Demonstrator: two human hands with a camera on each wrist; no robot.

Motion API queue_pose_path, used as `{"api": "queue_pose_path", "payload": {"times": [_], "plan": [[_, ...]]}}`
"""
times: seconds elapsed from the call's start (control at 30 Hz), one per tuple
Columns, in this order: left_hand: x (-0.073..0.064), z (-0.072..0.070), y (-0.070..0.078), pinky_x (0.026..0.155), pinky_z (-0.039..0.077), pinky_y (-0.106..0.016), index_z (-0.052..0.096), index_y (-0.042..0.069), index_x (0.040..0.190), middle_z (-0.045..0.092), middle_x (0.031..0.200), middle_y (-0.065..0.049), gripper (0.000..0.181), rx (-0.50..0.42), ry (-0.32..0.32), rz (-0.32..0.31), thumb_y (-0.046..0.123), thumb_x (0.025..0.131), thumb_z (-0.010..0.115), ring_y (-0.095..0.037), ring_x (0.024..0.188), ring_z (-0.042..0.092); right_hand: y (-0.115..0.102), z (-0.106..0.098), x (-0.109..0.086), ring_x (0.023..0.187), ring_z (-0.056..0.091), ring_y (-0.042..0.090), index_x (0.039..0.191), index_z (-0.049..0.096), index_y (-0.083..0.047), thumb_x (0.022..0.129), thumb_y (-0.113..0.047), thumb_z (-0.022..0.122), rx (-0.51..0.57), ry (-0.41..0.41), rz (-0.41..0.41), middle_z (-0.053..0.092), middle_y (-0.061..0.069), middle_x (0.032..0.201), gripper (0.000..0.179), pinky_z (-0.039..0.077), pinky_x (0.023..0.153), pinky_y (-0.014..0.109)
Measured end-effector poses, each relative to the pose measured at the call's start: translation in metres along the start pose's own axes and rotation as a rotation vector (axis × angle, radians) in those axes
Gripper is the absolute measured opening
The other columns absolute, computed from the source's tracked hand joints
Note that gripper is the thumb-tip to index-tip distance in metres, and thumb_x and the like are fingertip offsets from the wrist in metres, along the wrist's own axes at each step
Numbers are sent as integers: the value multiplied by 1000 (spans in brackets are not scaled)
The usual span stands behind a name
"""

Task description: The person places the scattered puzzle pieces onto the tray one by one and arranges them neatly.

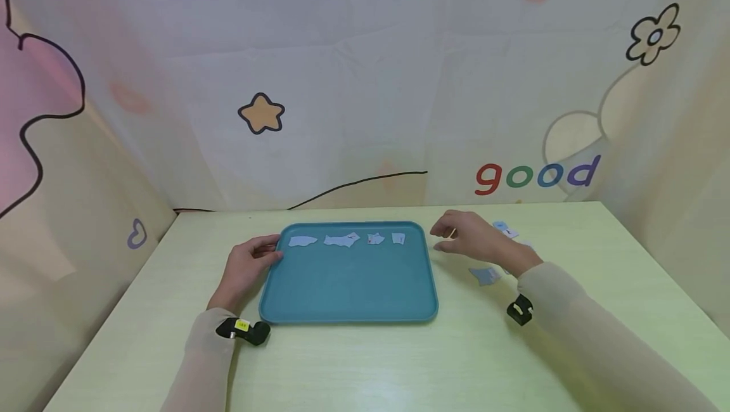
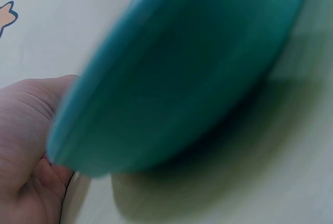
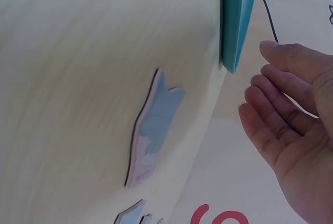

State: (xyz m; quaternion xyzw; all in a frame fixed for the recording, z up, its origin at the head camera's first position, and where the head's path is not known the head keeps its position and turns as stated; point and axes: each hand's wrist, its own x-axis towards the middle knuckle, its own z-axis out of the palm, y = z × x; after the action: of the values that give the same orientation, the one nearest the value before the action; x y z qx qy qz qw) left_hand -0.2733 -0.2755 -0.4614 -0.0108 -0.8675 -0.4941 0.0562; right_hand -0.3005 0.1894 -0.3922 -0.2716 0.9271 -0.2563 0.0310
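Note:
A teal rectangular tray [image 1: 349, 285] lies on the table, with several flat, pale blue, irregular puzzle-like pieces [image 1: 340, 240] in a row along its far side. At its left rim, my left hand [image 1: 246, 269] grips the tray; the left wrist view shows the tray wall [image 2: 171, 78] close up, a dark shadow beneath it. My right hand [image 1: 476, 236] hovers just beyond the tray's right edge, fingers loosely bent and holding nothing. Beneath that forearm lies another jagged blue and pinkish piece [image 1: 485, 276], seen larger as the piece [image 3: 153, 133] in the right wrist view.
More small pieces [image 1: 504, 229] lie on the pale table [image 1: 365, 361] behind the right wrist, partly covered by it. A printed cloth [image 1: 353, 95] hangs behind the table and along its sides. Each wrist carries a black strap-on device [image 1: 520, 310].

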Motion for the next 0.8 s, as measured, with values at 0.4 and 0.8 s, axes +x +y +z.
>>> {"api": "queue_pose_path", "payload": {"times": [0.4,0.8], "plan": [[-1,1,1,106,53,-49,63,-2,145,68,132,-23,44,-18,2,-9,9,103,71,-37,122,64,14,-7,-26,102,67,28,119,75,1,94,-12,81,-6,11,-13,72,10,110,29,59,93,49],[-2,1,3,106,53,-49,62,-2,145,67,133,-23,44,-7,3,-10,8,103,70,-37,123,64,25,-17,-50,102,67,26,119,76,-1,94,-16,83,-11,5,40,72,6,110,30,58,94,50]]}}
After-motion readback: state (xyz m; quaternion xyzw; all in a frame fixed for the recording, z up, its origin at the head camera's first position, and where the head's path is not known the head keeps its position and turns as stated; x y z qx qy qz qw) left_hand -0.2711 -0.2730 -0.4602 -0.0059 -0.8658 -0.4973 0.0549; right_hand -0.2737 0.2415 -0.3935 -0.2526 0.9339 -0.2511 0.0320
